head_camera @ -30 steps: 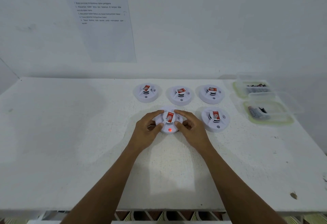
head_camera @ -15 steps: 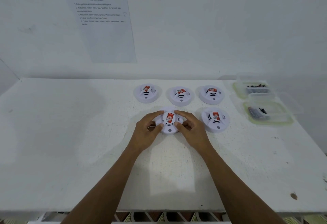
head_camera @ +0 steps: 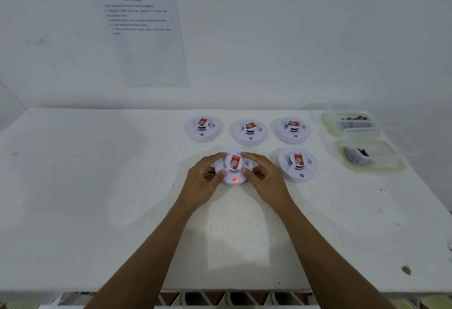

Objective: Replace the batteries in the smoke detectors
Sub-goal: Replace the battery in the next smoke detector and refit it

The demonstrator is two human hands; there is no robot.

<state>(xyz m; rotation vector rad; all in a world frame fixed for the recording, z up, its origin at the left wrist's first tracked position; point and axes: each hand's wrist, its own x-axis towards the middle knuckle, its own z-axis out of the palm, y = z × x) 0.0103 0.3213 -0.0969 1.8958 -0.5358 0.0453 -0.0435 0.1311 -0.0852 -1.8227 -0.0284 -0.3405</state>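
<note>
A round white smoke detector [head_camera: 234,169] with a red label lies face up on the white table [head_camera: 97,186]. A red light glows on its near rim. My left hand [head_camera: 204,179] grips its left side, thumb and forefinger around the rim. My right hand [head_camera: 265,178] holds its right side the same way. Beside it on the right rests a second detector [head_camera: 298,165]. Three more detectors [head_camera: 203,128] [head_camera: 250,132] [head_camera: 292,129] sit in a row behind, all face up with lights off.
Two clear plastic tubs with green rims stand at the right edge: the far tub [head_camera: 349,123] and the near tub [head_camera: 369,157] both hold dark batteries. A printed instruction sheet [head_camera: 139,27] hangs on the wall behind the table.
The red light on the held detector was on, went off, and is on again now. Both hands stay in the same grip on it.
</note>
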